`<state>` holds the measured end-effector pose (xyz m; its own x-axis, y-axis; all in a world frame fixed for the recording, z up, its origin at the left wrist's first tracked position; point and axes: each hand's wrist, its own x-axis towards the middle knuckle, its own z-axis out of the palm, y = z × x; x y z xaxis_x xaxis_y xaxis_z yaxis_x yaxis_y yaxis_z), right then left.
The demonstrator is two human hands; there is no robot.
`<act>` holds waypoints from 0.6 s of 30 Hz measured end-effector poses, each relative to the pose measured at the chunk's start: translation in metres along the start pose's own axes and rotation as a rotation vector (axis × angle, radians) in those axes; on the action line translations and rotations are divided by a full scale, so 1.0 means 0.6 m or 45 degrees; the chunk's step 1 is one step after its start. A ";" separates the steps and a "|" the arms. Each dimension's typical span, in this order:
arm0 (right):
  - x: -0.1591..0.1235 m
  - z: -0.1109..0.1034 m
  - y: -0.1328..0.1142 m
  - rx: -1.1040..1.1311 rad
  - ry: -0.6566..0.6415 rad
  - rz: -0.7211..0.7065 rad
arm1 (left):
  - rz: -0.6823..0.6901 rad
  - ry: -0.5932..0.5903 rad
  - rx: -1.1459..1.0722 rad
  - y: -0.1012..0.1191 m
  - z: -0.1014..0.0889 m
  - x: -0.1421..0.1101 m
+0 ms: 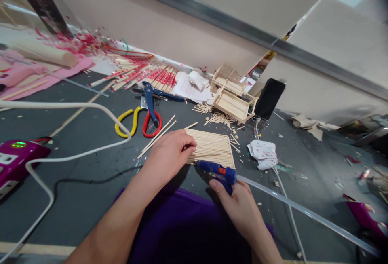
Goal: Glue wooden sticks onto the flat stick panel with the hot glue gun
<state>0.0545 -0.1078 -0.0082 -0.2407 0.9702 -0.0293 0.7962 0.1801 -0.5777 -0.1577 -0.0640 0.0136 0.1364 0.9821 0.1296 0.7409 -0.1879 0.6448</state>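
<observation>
A panel of thin wooden sticks (216,144) laid side by side lies on the dark table in front of me. Over its left end my left hand (172,148) has its fingers curled and pinched together; what lies between them is hidden. A blue hot glue gun (216,170) is gripped in my right hand (238,203), its nozzle at the panel's near edge. From the gun's back a long clear glue stick (281,197) runs out to the lower right. A few loose sticks (157,138) lie left of the panel, partly behind my left hand.
Red-and-yellow-handled cutters (148,110) lie behind the left hand. Small wooden frames (233,102), a dark phone (269,98) and stick offcuts (222,119) are beyond the panel. A crumpled cloth (263,155) sits right. A white cable (81,105) loops near a purple power strip (21,163).
</observation>
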 end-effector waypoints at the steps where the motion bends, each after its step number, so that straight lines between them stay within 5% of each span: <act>1: 0.001 0.001 -0.001 -0.003 0.005 -0.004 | -0.003 -0.001 -0.001 0.000 -0.001 0.000; 18: 0.011 0.013 -0.014 0.025 -0.066 0.007 | -0.010 0.029 -0.036 -0.008 -0.006 -0.001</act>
<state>0.0421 -0.1044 -0.0101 -0.2647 0.9614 -0.0744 0.7868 0.1707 -0.5931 -0.1635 -0.0636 0.0130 0.1152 0.9833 0.1410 0.7232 -0.1803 0.6667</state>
